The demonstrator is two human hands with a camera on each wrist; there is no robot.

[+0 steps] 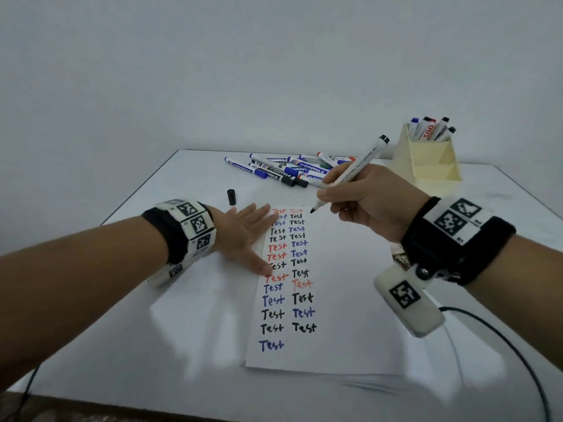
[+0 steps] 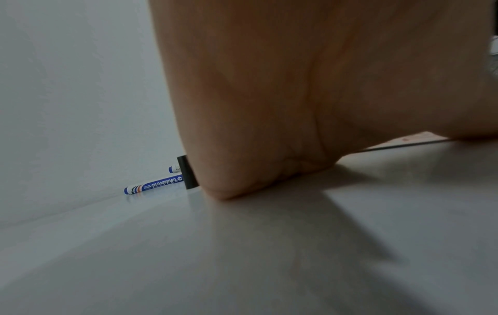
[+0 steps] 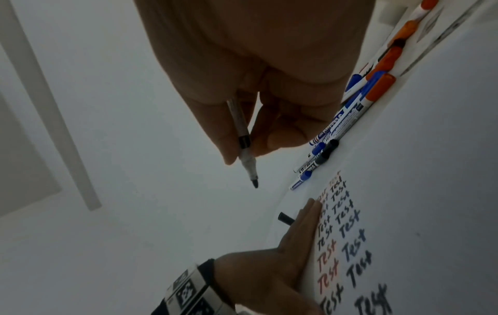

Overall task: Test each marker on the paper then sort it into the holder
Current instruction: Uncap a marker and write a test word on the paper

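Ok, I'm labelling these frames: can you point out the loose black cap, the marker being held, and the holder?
loose black cap (image 1: pixel 231 197): head view, middle of the cap's side.
marker (image 1: pixel 364 162): head view, white barrel above the right hand's fingers.
holder (image 1: pixel 432 161): head view, bare cream front wall.

- The paper under my left hand bears "Test" over and over in two columns, in black, red and blue.
- A blue marker lying beyond the paper reads "Whiteboard".
- A marker in the holder, right of the paper, shows "500".
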